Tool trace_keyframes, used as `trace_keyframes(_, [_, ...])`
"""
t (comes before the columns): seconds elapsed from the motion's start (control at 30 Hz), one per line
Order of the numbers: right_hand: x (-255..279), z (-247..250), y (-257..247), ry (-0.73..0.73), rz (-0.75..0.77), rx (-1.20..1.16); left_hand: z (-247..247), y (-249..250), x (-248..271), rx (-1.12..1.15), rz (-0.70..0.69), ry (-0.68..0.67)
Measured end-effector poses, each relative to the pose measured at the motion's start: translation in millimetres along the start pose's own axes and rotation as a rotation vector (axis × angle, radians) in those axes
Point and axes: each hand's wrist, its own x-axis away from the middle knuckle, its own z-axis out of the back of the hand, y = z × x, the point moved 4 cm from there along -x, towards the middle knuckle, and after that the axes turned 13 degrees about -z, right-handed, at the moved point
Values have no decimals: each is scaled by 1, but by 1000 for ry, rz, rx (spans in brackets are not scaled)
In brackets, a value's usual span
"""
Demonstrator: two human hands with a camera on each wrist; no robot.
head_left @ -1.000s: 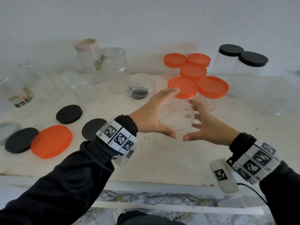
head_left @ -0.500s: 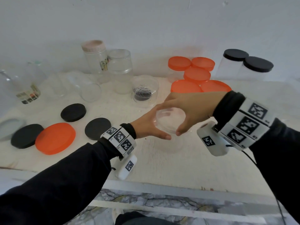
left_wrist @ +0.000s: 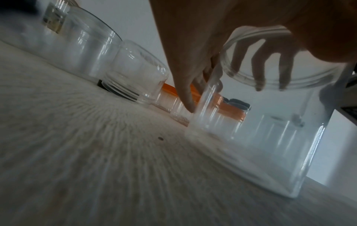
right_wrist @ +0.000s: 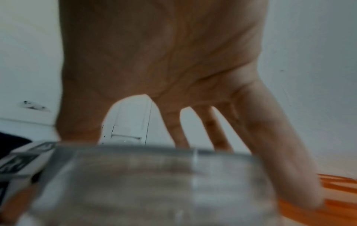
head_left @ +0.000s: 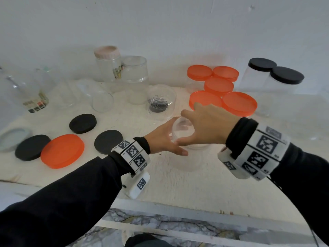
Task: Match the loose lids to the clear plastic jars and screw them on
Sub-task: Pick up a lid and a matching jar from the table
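A clear plastic jar [head_left: 189, 162] stands upright near the middle of the white table [head_left: 187, 189]. My left hand [head_left: 164, 138] grips its side from the left, thumb in front. From above, my right hand [head_left: 195, 127] curls its fingers and thumb round the clear lid [head_left: 182, 130] that sits on the jar's mouth. In the left wrist view the jar [left_wrist: 270, 145] fills the right side, and fingers show through the lid [left_wrist: 280, 64]. The right wrist view shows my palm [right_wrist: 164, 61] over the blurred lid [right_wrist: 154, 175].
Loose lids lie at the left: three black ones [head_left: 82, 123] [head_left: 108, 142] [head_left: 32, 147], an orange one [head_left: 62, 151], a pale one [head_left: 12, 139]. Open clear jars [head_left: 136, 73] stand at the back left. Orange-lidded jars [head_left: 239, 103] and black-lidded jars [head_left: 286, 75] stand at the back right.
My right hand has swung from the jar's right side to over its top and taken hold of the clear lid. My left hand has slid down to the jar's side.
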Motion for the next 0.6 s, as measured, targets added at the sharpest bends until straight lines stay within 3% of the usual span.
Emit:
trace_keyframes(0.1, [2,-4,3,-37,-16,48,0,-1,0,-2,3,-6])
trace_keyframes(0.3, [3,-1,6,-327,288,-102,0,3,3,-10,2,-24])
trace_keyframes(0.47, [-3,-3,2,-127,146,-8,3,0,1,-60,-2,-27])
trace_keyframes(0.6, [-3,-4,6,-207,185,-11,1,1,2,-70,27,-50])
